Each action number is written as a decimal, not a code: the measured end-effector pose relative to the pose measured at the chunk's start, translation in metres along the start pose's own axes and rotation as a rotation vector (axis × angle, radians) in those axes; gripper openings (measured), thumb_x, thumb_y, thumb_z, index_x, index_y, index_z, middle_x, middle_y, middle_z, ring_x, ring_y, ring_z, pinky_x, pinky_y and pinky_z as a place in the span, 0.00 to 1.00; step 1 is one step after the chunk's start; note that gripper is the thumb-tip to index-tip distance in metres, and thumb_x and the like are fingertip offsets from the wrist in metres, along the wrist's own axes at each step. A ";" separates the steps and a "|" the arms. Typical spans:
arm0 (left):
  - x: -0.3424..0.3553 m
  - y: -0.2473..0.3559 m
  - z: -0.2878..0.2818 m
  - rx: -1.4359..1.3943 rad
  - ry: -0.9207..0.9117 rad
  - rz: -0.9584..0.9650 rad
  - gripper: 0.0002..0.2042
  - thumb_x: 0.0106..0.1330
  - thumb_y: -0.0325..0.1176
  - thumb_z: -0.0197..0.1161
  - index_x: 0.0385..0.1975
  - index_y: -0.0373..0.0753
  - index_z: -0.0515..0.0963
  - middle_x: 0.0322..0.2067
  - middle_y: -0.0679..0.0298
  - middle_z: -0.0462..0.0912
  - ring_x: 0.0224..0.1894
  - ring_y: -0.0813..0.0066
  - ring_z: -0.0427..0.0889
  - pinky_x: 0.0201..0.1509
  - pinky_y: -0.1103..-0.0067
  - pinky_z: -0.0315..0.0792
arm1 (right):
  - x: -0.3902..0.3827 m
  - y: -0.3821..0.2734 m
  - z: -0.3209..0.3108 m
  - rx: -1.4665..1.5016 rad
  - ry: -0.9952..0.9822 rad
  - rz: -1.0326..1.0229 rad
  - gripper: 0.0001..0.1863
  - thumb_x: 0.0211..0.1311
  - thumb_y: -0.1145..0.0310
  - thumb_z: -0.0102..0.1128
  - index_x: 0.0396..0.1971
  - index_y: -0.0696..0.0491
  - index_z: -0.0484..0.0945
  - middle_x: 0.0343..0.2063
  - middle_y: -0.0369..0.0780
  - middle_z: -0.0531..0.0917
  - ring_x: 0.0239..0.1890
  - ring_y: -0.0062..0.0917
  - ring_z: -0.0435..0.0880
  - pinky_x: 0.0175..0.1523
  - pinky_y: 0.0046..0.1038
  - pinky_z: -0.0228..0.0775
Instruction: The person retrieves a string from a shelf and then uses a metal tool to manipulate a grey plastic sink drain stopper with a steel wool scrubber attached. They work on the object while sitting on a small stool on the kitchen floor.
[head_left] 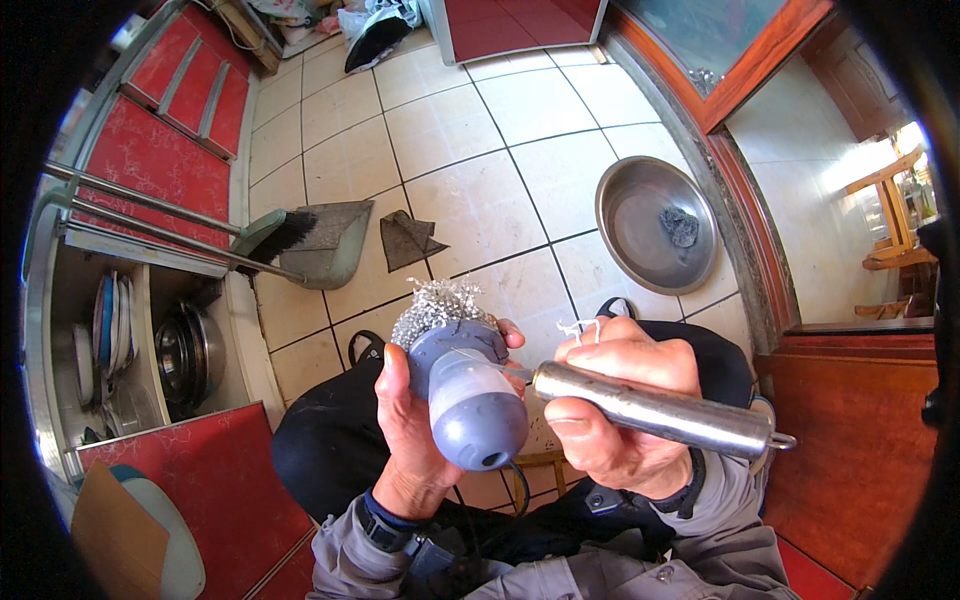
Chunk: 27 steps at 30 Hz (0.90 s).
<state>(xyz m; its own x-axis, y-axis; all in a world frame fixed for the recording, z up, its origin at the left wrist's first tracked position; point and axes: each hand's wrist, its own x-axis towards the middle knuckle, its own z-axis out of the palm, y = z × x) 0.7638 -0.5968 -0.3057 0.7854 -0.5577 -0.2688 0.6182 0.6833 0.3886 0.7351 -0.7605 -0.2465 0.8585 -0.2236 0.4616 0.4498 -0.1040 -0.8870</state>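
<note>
In my left hand (pixel 398 420) is a pot scrubber with a blue-grey and clear rounded handle (pixel 480 425), gripped with the fingers round its far side and the thumb along the left. Silvery wire mesh (pixel 440 308) bulges from its far end, frayed at the top. My right hand (pixel 635 345) is closed round the shiny steel handle (pixel 660 405) of a utensil. A ring hangs at the handle's outer end. The utensil's thin metal shank points left at the scrubber's collar; its tip is hard to make out. Pale strands (pixel 580 328) stick up beside my right fingers.
A steel basin (pixel 635 235) holding a dark scouring pad (pixel 680 227) stands on the tiled floor at right. A dustpan (pixel 340 240), a brush (pixel 270 240) and a brown cloth (pixel 408 240) lie at left. An open cabinet holds plates (pixel 115 325) and metal bowls (pixel 205 350).
</note>
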 end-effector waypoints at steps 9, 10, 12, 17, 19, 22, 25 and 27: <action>0.000 -0.002 0.001 -0.006 0.014 0.053 0.44 0.64 0.72 0.49 0.60 0.30 0.65 0.55 0.47 0.74 0.46 0.60 0.84 0.49 0.70 0.80 | -0.003 0.004 0.003 -0.082 0.053 -0.154 0.15 0.51 0.73 0.76 0.36 0.61 0.81 0.26 0.43 0.84 0.24 0.28 0.82 0.30 0.27 0.77; 0.000 -0.002 0.001 -0.013 0.002 0.049 0.44 0.64 0.72 0.49 0.60 0.30 0.65 0.55 0.47 0.74 0.46 0.61 0.84 0.49 0.70 0.80 | -0.002 0.004 0.001 -0.069 0.027 -0.143 0.15 0.51 0.74 0.76 0.38 0.60 0.81 0.27 0.43 0.84 0.24 0.28 0.82 0.29 0.27 0.77; 0.001 -0.001 0.000 -0.026 -0.023 0.043 0.45 0.64 0.72 0.49 0.61 0.30 0.65 0.55 0.47 0.74 0.46 0.61 0.84 0.50 0.70 0.80 | -0.003 0.004 -0.001 -0.075 0.002 -0.146 0.16 0.52 0.74 0.75 0.40 0.58 0.80 0.29 0.43 0.84 0.24 0.28 0.82 0.29 0.27 0.77; 0.000 0.000 0.000 0.032 -0.026 0.004 0.45 0.64 0.72 0.49 0.61 0.29 0.65 0.57 0.48 0.74 0.47 0.62 0.84 0.50 0.70 0.80 | -0.004 0.004 0.001 -0.051 0.030 -0.139 0.15 0.53 0.75 0.74 0.41 0.55 0.80 0.31 0.44 0.83 0.25 0.29 0.82 0.31 0.29 0.78; 0.000 0.001 0.002 0.033 -0.004 -0.021 0.45 0.64 0.72 0.49 0.59 0.29 0.66 0.54 0.50 0.75 0.49 0.62 0.83 0.53 0.69 0.79 | -0.004 0.004 0.000 -0.064 0.011 -0.137 0.15 0.53 0.76 0.74 0.41 0.55 0.80 0.31 0.44 0.83 0.26 0.29 0.82 0.32 0.29 0.79; -0.002 0.000 0.007 0.003 0.043 -0.032 0.44 0.64 0.73 0.48 0.55 0.29 0.69 0.50 0.52 0.78 0.51 0.60 0.81 0.57 0.67 0.76 | -0.003 0.004 -0.001 -0.080 0.015 -0.151 0.15 0.53 0.77 0.73 0.41 0.55 0.80 0.32 0.44 0.83 0.26 0.29 0.82 0.32 0.31 0.79; -0.002 0.000 0.010 -0.002 0.057 -0.007 0.43 0.65 0.72 0.47 0.56 0.29 0.69 0.51 0.52 0.78 0.52 0.60 0.81 0.57 0.67 0.76 | -0.003 0.004 -0.002 -0.132 -0.011 -0.174 0.15 0.53 0.77 0.73 0.40 0.56 0.81 0.31 0.44 0.83 0.25 0.30 0.82 0.31 0.31 0.79; -0.002 0.000 0.011 -0.012 0.058 0.001 0.42 0.66 0.70 0.48 0.57 0.29 0.69 0.52 0.52 0.78 0.52 0.60 0.81 0.57 0.68 0.76 | -0.002 0.006 -0.002 -0.161 -0.002 -0.202 0.15 0.52 0.76 0.74 0.40 0.56 0.81 0.30 0.43 0.83 0.24 0.30 0.82 0.29 0.30 0.78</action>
<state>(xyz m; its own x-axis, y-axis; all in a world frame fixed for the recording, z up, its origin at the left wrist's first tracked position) 0.7619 -0.6003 -0.2953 0.7862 -0.5291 -0.3193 0.6176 0.6897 0.3779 0.7357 -0.7622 -0.2523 0.7559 -0.1807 0.6293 0.5672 -0.2993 -0.7673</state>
